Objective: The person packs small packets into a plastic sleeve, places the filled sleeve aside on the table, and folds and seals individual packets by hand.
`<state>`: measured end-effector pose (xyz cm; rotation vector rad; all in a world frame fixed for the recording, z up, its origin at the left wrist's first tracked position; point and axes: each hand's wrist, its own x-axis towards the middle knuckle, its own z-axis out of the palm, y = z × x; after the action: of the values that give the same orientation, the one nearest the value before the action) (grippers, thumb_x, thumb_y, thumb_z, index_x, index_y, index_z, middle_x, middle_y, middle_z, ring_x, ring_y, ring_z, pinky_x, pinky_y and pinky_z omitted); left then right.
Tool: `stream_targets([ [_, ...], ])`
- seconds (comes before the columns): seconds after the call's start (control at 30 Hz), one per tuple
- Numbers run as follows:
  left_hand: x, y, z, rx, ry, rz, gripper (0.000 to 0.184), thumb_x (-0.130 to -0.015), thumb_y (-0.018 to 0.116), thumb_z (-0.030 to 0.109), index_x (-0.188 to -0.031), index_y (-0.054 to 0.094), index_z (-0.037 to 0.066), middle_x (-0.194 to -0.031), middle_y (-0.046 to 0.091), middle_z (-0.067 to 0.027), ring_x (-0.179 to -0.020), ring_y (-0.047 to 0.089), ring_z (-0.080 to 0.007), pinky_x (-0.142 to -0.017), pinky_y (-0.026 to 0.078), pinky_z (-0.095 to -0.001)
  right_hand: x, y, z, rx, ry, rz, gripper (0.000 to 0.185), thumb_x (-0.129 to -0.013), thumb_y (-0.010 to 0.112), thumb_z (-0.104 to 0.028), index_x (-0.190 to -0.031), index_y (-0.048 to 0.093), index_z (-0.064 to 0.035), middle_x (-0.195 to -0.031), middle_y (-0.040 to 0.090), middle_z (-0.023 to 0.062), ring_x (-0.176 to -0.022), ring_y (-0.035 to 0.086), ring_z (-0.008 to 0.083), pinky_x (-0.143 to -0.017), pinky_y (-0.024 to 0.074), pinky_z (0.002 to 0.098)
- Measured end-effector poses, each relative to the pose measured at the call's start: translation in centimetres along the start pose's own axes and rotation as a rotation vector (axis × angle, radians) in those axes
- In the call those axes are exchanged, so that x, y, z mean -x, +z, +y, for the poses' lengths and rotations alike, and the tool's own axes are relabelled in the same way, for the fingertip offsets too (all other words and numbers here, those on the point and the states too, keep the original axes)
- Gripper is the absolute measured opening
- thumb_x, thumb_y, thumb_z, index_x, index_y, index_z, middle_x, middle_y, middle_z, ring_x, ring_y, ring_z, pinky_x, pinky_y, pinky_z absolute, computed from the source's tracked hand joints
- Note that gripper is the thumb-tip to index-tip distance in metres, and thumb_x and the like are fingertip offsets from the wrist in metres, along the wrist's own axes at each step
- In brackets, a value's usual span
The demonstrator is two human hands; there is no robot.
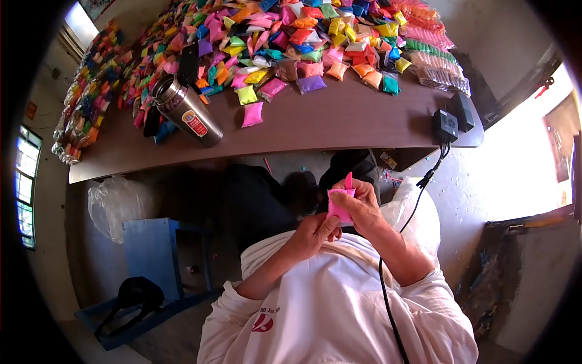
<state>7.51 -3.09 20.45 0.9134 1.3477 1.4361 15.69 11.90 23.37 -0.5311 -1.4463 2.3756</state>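
Note:
A small bright pink packet [339, 207] is held over my lap, just beyond the table's front edge. My left hand [316, 233] pinches its lower left corner between thumb and fingers. Around its upper right side are the closed fingers of my right hand [362, 205], the thumb lying across the packet's face. A narrow pink piece [348, 180] sticks up above the packet at the right hand's fingers; where its lower end goes is hidden.
Colourful packets [312, 84] are heaped on the brown table [291, 130], with a steel flask [189, 113] at left and a black box with cables [445, 126] at right. A blue stool [151, 255] stands at lower left. A black cable crosses my right side.

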Motion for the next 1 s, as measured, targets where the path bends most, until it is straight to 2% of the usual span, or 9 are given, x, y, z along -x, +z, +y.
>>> stream_targets([
  [0.3, 0.1, 0.1, 0.1, 0.04, -0.029, 0.0, 0.047, -0.104, 0.045, 0.042, -0.083, 0.056, 0.002, -0.075, 0.058, -0.0052, -0.072, 0.055, -0.013, -0.069, 0.046, -0.0266, -0.2, -0.4, 0.7, 0.028, -0.02, -0.024, 0.017, -0.09, 0.067, -0.017, -0.091, 0.062, -0.0002, -0.075, 0.065, 0.0057, -0.064, 0.064, 0.0119, -0.056, 0.0537, 0.0269],
  [0.4, 0.2, 0.1, -0.1, 0.05, -0.038, 0.016, 0.047, -0.105, 0.045, 0.042, -0.086, 0.058, 0.002, -0.077, 0.059, -0.0053, -0.072, 0.055, -0.0122, -0.069, 0.047, -0.0266, 0.3, -0.1, 0.2, -0.023, 0.064, -0.012, 0.02, -0.09, 0.067, -0.019, -0.092, 0.062, 0.0009, -0.076, 0.066, 0.0078, -0.062, 0.065, 0.0147, -0.056, 0.0547, 0.0287],
  [0.47, 0.2, 0.1, -0.3, 0.051, -0.05, 0.063, 0.045, -0.105, 0.045, 0.041, -0.089, 0.06, 0.002, -0.077, 0.061, -0.0047, -0.07, 0.054, -0.0115, -0.068, 0.047, -0.0265, 0.6, -0.4, 0.3, -0.154, 0.184, -0.08, 0.022, -0.092, 0.066, -0.019, -0.092, 0.061, 0.0021, -0.077, 0.066, 0.0102, -0.061, 0.065, 0.0174, -0.055, 0.0554, 0.0302],
  [0.7, 0.3, 0.1, -0.2, 0.016, -0.084, 0.075, 0.044, -0.105, 0.045, 0.04, -0.092, 0.062, 0.002, -0.077, 0.062, -0.0035, -0.07, 0.055, -0.0108, -0.068, 0.047, -0.0259, 1.1, -0.6, 1.3, -0.057, 0.061, -0.159, 0.023, -0.095, 0.063, -0.018, -0.084, 0.062, 0.0024, -0.071, 0.066, 0.0102, -0.057, 0.064, 0.0183, -0.05, 0.0547, 0.0314],
  [0.8, 0.1, 0.1, 0.1, 0.029, -0.061, 0.065, 0.045, -0.104, 0.046, 0.042, -0.091, 0.062, 0.002, -0.077, 0.062, -0.0037, -0.07, 0.056, -0.0109, -0.068, 0.047, -0.0261, 0.8, -0.6, 1.5, -0.008, -0.01, -0.141, 0.023, -0.095, 0.063, -0.018, -0.086, 0.061, 0.0024, -0.071, 0.066, 0.0103, -0.055, 0.064, 0.0182, -0.05, 0.0552, 0.0317],
  [0.83, 0.1, 0.2, 0.2, 0.08, -0.074, 0.093, 0.047, -0.104, 0.047, 0.044, -0.09, 0.062, 0.002, -0.077, 0.062, -0.0042, -0.07, 0.056, -0.0113, -0.069, 0.047, -0.0263, 0.8, -0.6, 1.3, -0.009, -0.011, -0.14, 0.023, -0.095, 0.063, -0.018, -0.086, 0.061, 0.0024, -0.071, 0.066, 0.0103, -0.055, 0.064, 0.0182, -0.05, 0.0552, 0.0317],
  [0.9, 0.2, 0.3, 0.1, 0.13, -0.087, 0.12, 0.048, -0.103, 0.047, 0.046, -0.089, 0.062, 0.002, -0.077, 0.062, -0.0047, -0.07, 0.057, -0.0118, -0.069, 0.047, -0.0266, 0.9, -0.4, 0.7, -0.145, 0.128, -0.126, 0.021, -0.096, 0.062, -0.018, -0.09, 0.061, 0.0025, -0.073, 0.066, 0.0117, -0.055, 0.065, 0.0203, -0.048, 0.0555, 0.0323],
  [1.0, 0.0, 0.2, -0.4, 0.246, -0.081, 0.085, 0.046, -0.103, 0.049, 0.044, -0.086, 0.059, 0.003, -0.076, 0.061, -0.0049, -0.067, 0.054, -0.0095, -0.063, 0.046, -0.024, 1.0, -0.4, 0.3, -0.195, 0.093, -0.086, 0.02, -0.097, 0.06, -0.017, -0.095, 0.06, 0.0029, -0.075, 0.067, 0.0135, -0.058, 0.067, 0.023, -0.048, 0.0568, 0.0335],
])
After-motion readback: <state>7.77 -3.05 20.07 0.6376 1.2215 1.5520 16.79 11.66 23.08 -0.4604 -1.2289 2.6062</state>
